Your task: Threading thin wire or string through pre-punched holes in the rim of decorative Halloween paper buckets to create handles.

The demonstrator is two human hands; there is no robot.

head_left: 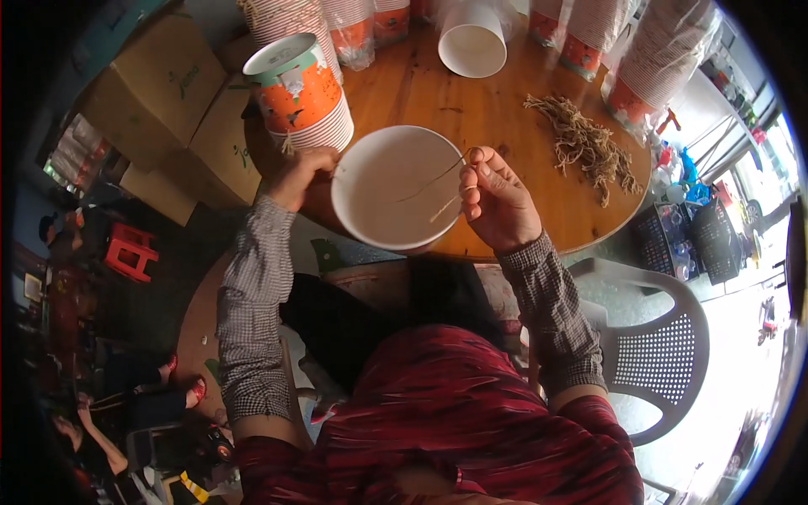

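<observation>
A white-lined paper bucket (pixel 379 189) is tilted in front of me at the table's near edge, its round mouth facing up toward me. My left hand (pixel 305 177) grips its rim on the left side. At the opposite rim, my right hand (pixel 501 198) pinches a thin brown twine cord (pixel 433 179) between thumb and fingers. Two strands of that cord hang over the inside of the bucket. Most of the bucket's outer wall is hidden from me.
A loose pile of twine cords (pixel 589 147) lies on the round wooden table (pixel 404 105). Stacked orange-and-green paper buckets (pixel 301 103) stand at left, plastic-wrapped stacks (pixel 648 67) at right. One white bucket (pixel 473 49) lies sideways at the back. Cardboard boxes (pixel 164 80) and a grey chair (pixel 648 349) flank me.
</observation>
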